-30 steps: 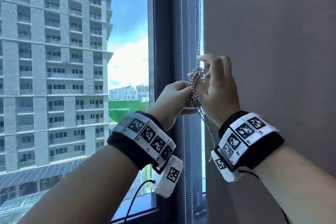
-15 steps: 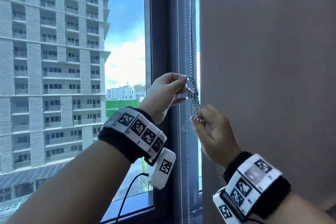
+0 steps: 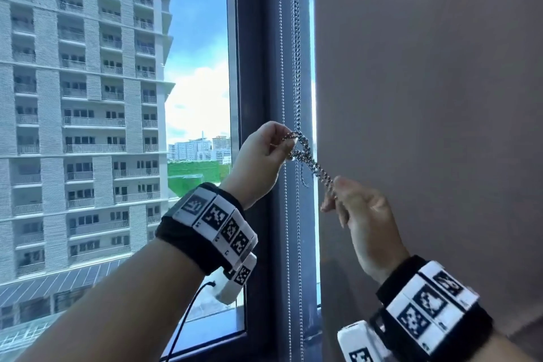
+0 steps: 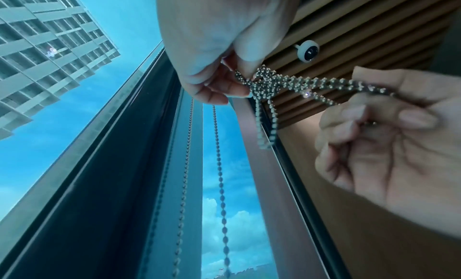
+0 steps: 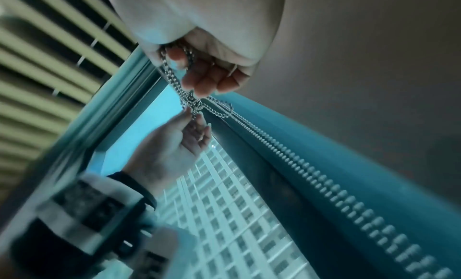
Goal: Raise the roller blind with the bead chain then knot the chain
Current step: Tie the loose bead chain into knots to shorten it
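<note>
A silver bead chain (image 3: 296, 47) hangs down the dark window frame (image 3: 255, 67) and is bunched into a loose knot (image 3: 304, 150). My left hand (image 3: 264, 161) pinches the knot's upper left loop. My right hand (image 3: 361, 214) sits lower right and grips the doubled strand running down from the knot (image 3: 321, 175). In the left wrist view the knot (image 4: 264, 84) lies between the left fingertips (image 4: 239, 90) and the right hand (image 4: 389, 129), with a short loop dangling. The right wrist view shows the chain (image 5: 184, 94) wrapped through my right hand's fingers (image 5: 204, 80).
A grey wall or blind panel (image 3: 426, 97) fills the right side. Glass with a tall apartment block (image 3: 82, 97) is on the left. Another thin bead chain (image 3: 283, 214) hangs straight along the frame. A slatted ceiling with a small round fitting (image 4: 308, 51) is overhead.
My right hand has dropped from beside the left to lower right, pulling the doubled strand out of the knot. The left hand stays at the knot.
</note>
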